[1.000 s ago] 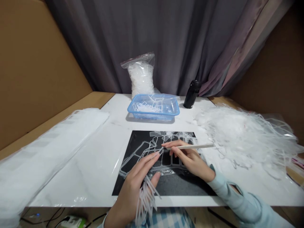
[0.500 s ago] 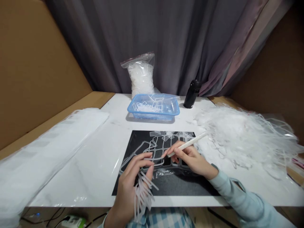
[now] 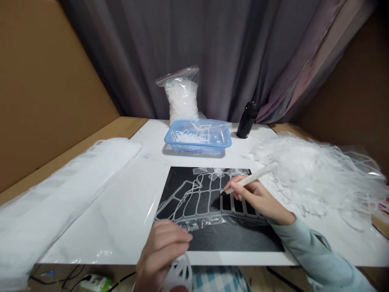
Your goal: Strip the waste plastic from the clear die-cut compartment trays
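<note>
My right hand (image 3: 258, 198) is closed around a white pen-shaped tool (image 3: 255, 177), its dark tip touching or just above the translucent sheet of joined rectangular frames (image 3: 209, 201). That sheet lies on a black mat (image 3: 234, 239), with clear film pieces along its top edge. Low at the near edge of the mat, my left hand (image 3: 164, 249) is curled around a bunch of white plastic loops (image 3: 181, 269). Its thumb is partly hidden at the bottom of the view.
Beyond the mat stands a blue basket (image 3: 197, 148) with loose white frames, and a filled clear zip bag (image 3: 182, 97) behind it. A black bottle (image 3: 247, 120) is right of them. Tangled translucent strips (image 3: 319, 174) spread at right; stacked white sheets (image 3: 67, 194) lie left.
My left hand has drawn back from the sheet toward the table's near edge, with the loops in it. My right hand has moved the tool slightly right and up over the frames.
</note>
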The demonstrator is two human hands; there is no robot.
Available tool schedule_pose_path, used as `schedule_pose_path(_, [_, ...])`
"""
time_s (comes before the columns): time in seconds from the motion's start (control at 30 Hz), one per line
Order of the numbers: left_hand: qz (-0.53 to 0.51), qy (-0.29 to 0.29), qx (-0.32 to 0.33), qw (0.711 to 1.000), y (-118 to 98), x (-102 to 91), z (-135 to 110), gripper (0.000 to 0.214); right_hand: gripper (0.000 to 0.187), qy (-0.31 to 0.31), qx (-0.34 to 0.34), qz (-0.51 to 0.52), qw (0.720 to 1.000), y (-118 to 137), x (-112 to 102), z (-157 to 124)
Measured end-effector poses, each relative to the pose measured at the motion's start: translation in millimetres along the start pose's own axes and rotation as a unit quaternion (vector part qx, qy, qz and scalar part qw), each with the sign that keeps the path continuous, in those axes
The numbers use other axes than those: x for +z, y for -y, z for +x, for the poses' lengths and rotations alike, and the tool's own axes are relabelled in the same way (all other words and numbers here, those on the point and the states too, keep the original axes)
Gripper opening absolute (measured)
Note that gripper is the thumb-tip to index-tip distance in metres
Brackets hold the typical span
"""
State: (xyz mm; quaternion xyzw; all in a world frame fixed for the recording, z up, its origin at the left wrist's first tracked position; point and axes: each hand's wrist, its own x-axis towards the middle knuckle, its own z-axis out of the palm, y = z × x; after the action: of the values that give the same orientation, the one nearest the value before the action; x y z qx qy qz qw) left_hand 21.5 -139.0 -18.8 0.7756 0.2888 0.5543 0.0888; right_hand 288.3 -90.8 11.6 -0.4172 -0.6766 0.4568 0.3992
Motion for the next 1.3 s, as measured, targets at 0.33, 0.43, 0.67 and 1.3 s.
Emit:
schedule_pose_path(0.33, [0.066,0.451,0.0,0.89,5.0,25.7,20.2,0.045,0.029,0.101,-0.018,-0.165,0.981,-3.6,-5.8,-5.1])
schedule_pose_path(0.43, [0.066,0.451,-0.023,0.89,3.8,27.6,18.8,0.04,0.028,0.103,-0.028,-0.163,0.981,-5.0,-2.8,-5.5])
schedule_pose_path(0.67, [0.058,0.426,-0.005,0.903,5.9,25.8,18.2,0.037,0.025,0.116,-0.033,-0.16,0.98,-4.9,-0.3,-7.1])
schedule_pose_path(1.3, [-0.028,0.394,-0.098,0.914,2.3,22.4,19.8,0.012,0.03,0.059,-0.028,-0.144,0.987,-4.3,-1.2,-2.5])
